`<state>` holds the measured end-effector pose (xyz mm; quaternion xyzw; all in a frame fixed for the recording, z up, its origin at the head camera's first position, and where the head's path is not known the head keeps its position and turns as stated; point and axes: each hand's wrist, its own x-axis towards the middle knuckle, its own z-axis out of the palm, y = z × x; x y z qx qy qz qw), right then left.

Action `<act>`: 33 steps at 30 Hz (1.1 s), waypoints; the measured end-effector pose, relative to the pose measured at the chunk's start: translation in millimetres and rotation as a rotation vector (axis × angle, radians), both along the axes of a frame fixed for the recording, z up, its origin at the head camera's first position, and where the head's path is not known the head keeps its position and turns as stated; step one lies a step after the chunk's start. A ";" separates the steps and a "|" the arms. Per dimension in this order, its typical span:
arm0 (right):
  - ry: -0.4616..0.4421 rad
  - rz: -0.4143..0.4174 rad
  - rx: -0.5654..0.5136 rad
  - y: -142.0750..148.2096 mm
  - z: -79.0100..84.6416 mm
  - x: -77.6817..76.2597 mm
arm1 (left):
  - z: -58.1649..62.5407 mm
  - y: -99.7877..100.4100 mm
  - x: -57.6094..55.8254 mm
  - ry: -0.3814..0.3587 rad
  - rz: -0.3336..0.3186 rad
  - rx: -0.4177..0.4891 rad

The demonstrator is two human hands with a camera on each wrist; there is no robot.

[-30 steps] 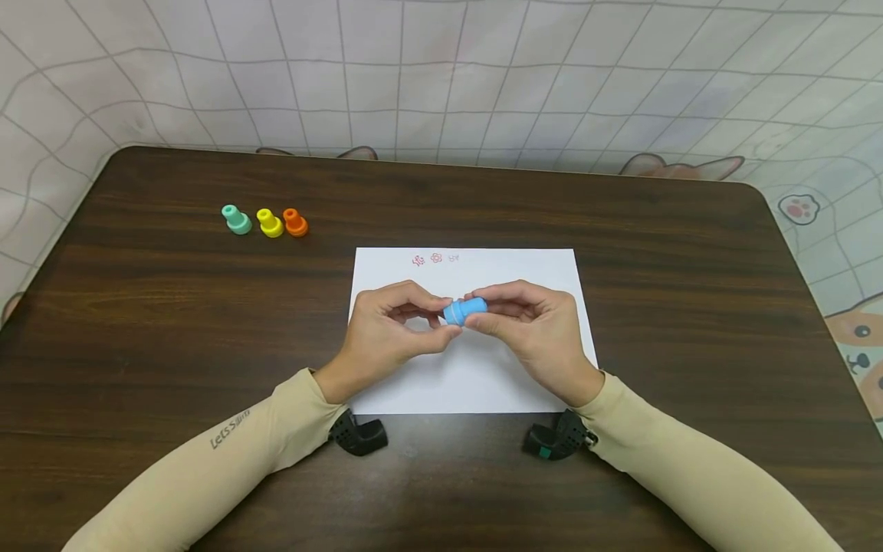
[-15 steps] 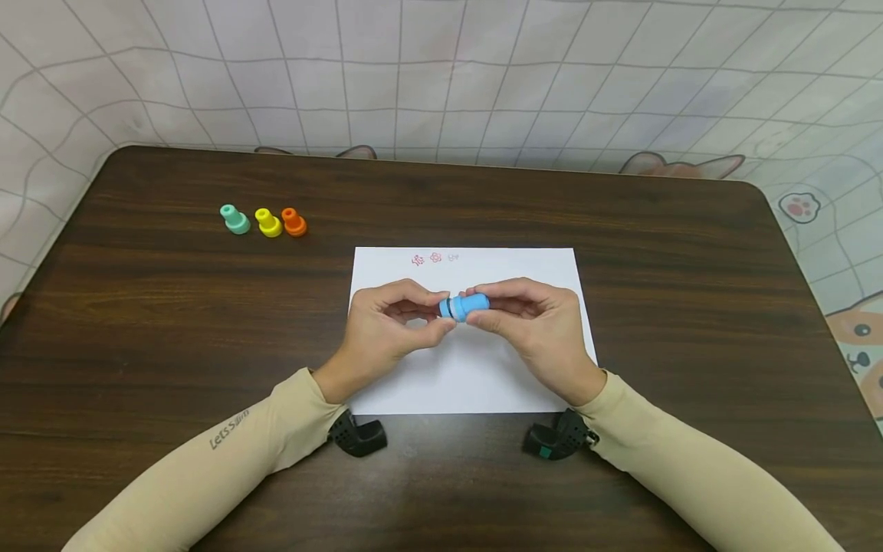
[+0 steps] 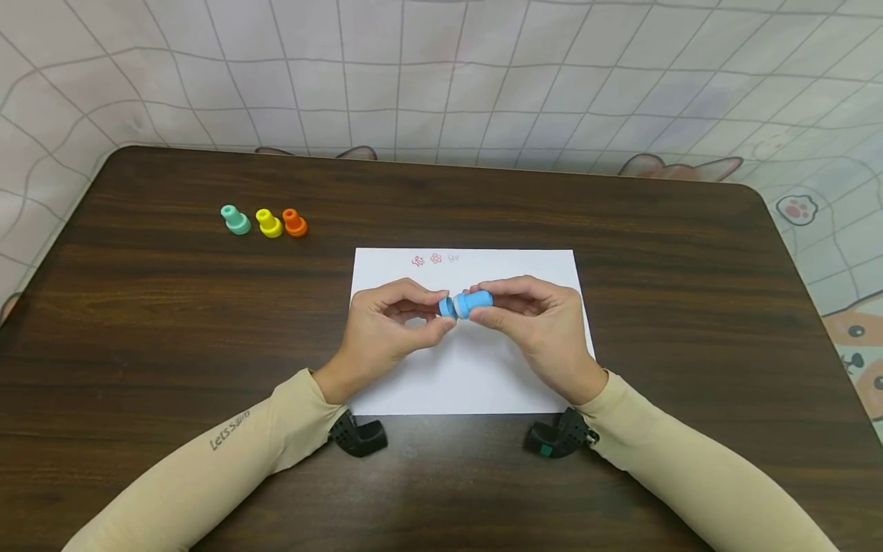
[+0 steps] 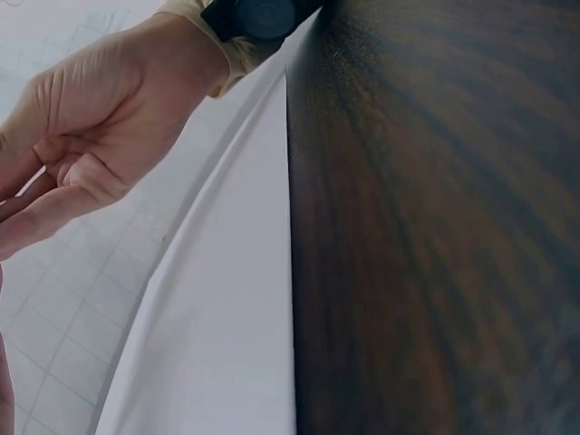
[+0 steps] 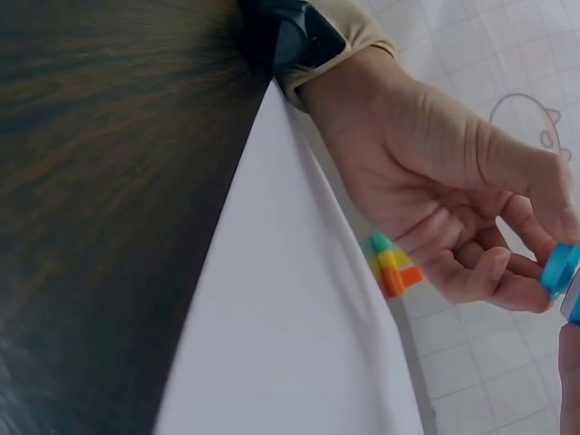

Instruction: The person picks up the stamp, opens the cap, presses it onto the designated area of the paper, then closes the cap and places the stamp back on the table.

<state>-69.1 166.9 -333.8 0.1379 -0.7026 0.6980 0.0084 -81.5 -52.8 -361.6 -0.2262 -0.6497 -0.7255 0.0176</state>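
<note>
Over the white sheet of paper (image 3: 476,376), my left hand (image 3: 389,326) pinches the blue cap (image 3: 447,307) of a stamp between thumb and fingers. My right hand (image 3: 541,326) grips the blue stamp (image 3: 476,303) by its body, tilted nearly on its side. A narrow gap shows between cap and stamp, where a pale band on the stamp is exposed. In the right wrist view, the cap (image 5: 559,269) sits at the right edge, held by fingertips. The left wrist view does not show the stamp.
Teal (image 3: 236,220), yellow (image 3: 270,223) and orange (image 3: 295,223) stamps stand at the back left of the dark wooden table (image 3: 690,307). Small reddish prints (image 3: 436,259) mark the paper's top edge. A grid-patterned cloth (image 3: 441,77) hangs behind the table.
The blue cap has come away from the stamp, opening a gap. My right hand has shifted slightly right and away with the stamp; the left has barely moved.
</note>
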 end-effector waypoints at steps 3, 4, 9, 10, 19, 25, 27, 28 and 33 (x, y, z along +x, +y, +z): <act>0.019 -0.018 0.006 1.5 2.9 -2.7 | 1.7 0.2 0.3 0.003 0.015 -0.006; 0.028 -0.026 0.004 2.3 4.1 -4.1 | 2.4 0.3 0.1 0.005 0.022 -0.008; 0.047 -0.042 -0.085 7.0 14.0 -14.5 | 7.5 -0.2 -1.3 0.030 0.057 -0.009; 0.045 -0.038 -0.108 8.1 16.3 -17.1 | 8.7 -0.8 -1.4 0.034 0.064 -0.011; 0.021 -0.012 -0.215 12.4 31.1 -36.4 | 19.2 -9.1 0.1 -0.006 0.094 -0.034; 0.036 -0.035 -0.135 9.3 26.4 -47.3 | 21.8 -19.0 3.4 -0.011 0.123 -0.056; 0.035 -0.039 -0.103 8.3 24.3 -51.6 | 21.1 -22.3 4.1 -0.009 0.137 -0.068; 0.032 -0.041 -0.087 7.8 23.4 -54.1 | 20.7 -24.0 4.5 -0.008 0.143 -0.075; 0.005 -0.046 0.006 4.1 19.0 -66.9 | 18.1 -31.4 6.6 -0.009 0.165 -0.099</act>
